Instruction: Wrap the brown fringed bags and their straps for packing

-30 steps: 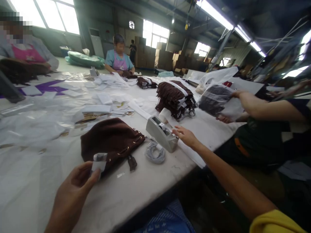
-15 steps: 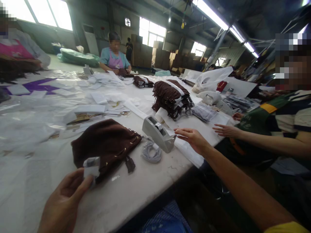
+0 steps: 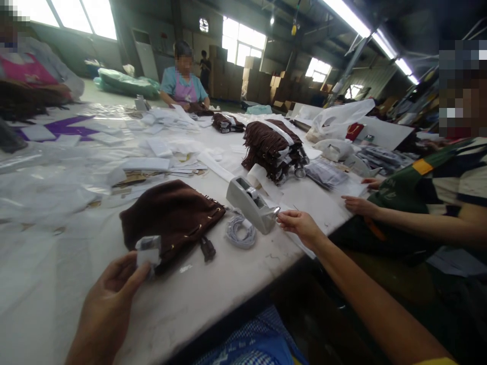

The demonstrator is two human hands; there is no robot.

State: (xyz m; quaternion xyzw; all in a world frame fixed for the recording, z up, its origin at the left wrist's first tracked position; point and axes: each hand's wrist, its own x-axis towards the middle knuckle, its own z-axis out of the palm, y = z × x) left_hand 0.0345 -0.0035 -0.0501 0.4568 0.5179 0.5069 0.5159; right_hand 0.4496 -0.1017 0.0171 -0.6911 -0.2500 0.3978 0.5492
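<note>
My left hand [image 3: 110,294] pinches a small white wrapped piece [image 3: 149,251] between thumb and fingers, at the near edge of a brown drawstring bag [image 3: 163,218]. The bag lies on the table with brass eyelets along one side and a dark tassel [image 3: 207,249] beside it. At the cutter end of a grey tape dispenser [image 3: 251,203], my right hand [image 3: 300,226] has its thumb and fingertips closed on the end of the clear tape, which barely shows. A coil of grey cord [image 3: 241,232] lies just left of the dispenser.
Behind the dispenser stands a stack of brown fringed bags [image 3: 272,147] with white bands. White paper pieces and clear plastic bags [image 3: 57,203] cover the left of the table [image 3: 213,289]. A co-worker's hands [image 3: 361,205] are close on the right; other people sit across the table.
My right hand's fingers have closed at the dispenser's cutter end, where they were looser before. The left hand still holds the white piece. The view has shifted slightly.
</note>
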